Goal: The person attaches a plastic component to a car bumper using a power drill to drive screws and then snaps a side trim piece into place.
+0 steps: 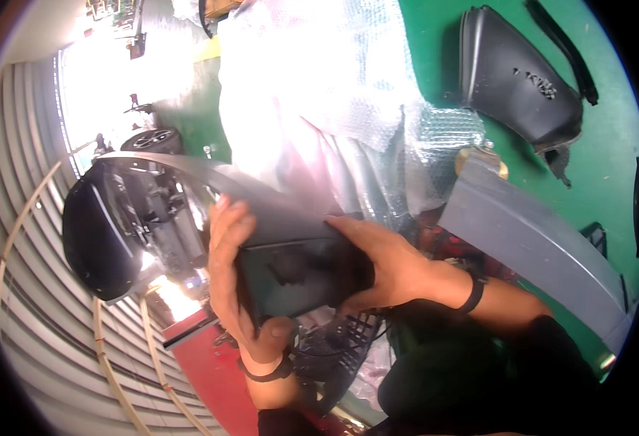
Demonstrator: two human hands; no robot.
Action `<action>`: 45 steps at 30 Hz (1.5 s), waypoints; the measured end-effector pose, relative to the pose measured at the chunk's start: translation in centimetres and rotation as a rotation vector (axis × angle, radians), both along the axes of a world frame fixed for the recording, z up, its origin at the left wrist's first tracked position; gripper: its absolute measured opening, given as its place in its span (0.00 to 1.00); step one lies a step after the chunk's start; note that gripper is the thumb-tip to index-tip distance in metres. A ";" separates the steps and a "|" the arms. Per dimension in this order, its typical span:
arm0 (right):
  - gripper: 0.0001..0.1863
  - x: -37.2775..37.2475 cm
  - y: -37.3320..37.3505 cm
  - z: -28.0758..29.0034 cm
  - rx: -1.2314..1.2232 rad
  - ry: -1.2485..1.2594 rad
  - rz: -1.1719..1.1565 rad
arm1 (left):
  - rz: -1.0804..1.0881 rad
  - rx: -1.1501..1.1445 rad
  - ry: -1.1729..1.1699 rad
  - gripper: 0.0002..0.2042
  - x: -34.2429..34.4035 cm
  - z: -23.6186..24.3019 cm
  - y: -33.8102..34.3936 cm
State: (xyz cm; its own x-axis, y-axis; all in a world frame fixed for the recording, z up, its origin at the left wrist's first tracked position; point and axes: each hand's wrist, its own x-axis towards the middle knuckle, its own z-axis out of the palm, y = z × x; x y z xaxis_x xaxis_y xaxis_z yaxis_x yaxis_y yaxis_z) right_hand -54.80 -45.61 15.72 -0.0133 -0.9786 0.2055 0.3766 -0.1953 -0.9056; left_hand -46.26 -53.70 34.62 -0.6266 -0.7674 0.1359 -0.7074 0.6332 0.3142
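Between my hands is a dark, box-like piece (283, 280) with a flat, glossy near face. A long grey curved panel (261, 203) runs from its far edge toward the left; I cannot tell whether the two are one part. My left hand (232, 269) wraps round the left side, fingers pointing away and thumb near the lower corner. Closed on the right side is my right hand (392, 265), its fingers on the upper edge and thumb below. Clear bubble wrap (436, 134) lies just beyond. Shadow hides some of the contact.
A grey body panel (530, 236) lies at right. Farther back are a black panel (515, 80) and a black strip (566, 51) on the green floor (436, 36). A black curved part (102, 232) and a wheel (152, 139) stand left, near the ribbed wall (14, 160). A red surface (214, 370) is lower left.
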 end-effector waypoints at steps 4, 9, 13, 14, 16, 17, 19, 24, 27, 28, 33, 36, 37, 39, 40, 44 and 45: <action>0.47 1.1 2.2 -0.4 -0.030 0.057 -0.149 | 0.101 0.042 0.255 0.48 0.5 -1.2 1.9; 0.37 0.0 4.4 1.5 0.034 0.248 -0.130 | -0.004 -0.076 0.175 0.31 2.1 -0.5 2.2; 0.29 -4.1 6.2 3.8 0.190 0.405 -0.023 | -0.085 -0.166 0.180 0.24 0.5 -1.1 2.1; 0.26 -6.0 6.8 5.2 0.204 0.422 -0.011 | -0.075 -0.176 0.172 0.24 0.6 -0.8 2.3; 0.22 -10.2 7.5 8.2 0.274 0.514 -0.034 | 0.032 -0.050 0.326 0.25 0.0 -1.0 3.5; 0.20 -12.0 7.3 9.3 0.313 0.567 -0.045 | 0.147 0.062 0.426 0.26 0.8 -0.7 4.0; 0.14 -14.9 6.0 9.5 0.388 0.535 -0.281 | -0.016 -0.069 0.342 0.32 3.8 -0.9 3.3; 0.19 -25.4 2.5 2.1 0.637 0.890 -0.317 | 0.213 0.181 0.882 0.32 9.3 -3.9 6.2; 0.24 -29.4 0.9 -6.6 0.734 1.177 -0.184 | 0.619 0.294 0.964 0.25 14.5 -6.4 10.7; 0.26 -30.0 0.8 -8.2 0.736 1.266 -0.162 | 0.726 0.339 0.915 0.23 15.6 -7.7 12.4; 0.28 -31.8 -1.3 -15.9 0.595 1.620 -0.004 | 0.957 0.542 1.004 0.17 21.3 -15.9 22.3; 0.24 -29.8 -1.4 -15.8 0.629 1.667 -0.024 | 1.017 0.561 0.868 0.18 20.8 -18.0 25.0; 0.22 -29.5 -1.4 -15.4 0.634 1.694 -0.041 | 0.997 0.569 0.737 0.19 20.4 -18.6 25.6; 0.19 -30.3 -1.1 -15.8 0.574 1.693 -0.063 | 0.995 0.585 0.714 0.20 19.8 -19.6 26.0; 0.17 -30.4 -1.2 -16.0 0.597 1.720 -0.100 | 0.965 0.579 0.710 0.20 19.6 -20.1 26.1; 0.19 -31.0 -2.0 -16.7 0.752 1.531 -0.126 | 0.954 0.586 0.760 0.21 19.6 -20.8 26.6; 0.22 -30.4 -2.1 -16.8 0.863 1.416 -0.154 | 0.946 0.599 0.775 0.22 19.9 -20.8 26.8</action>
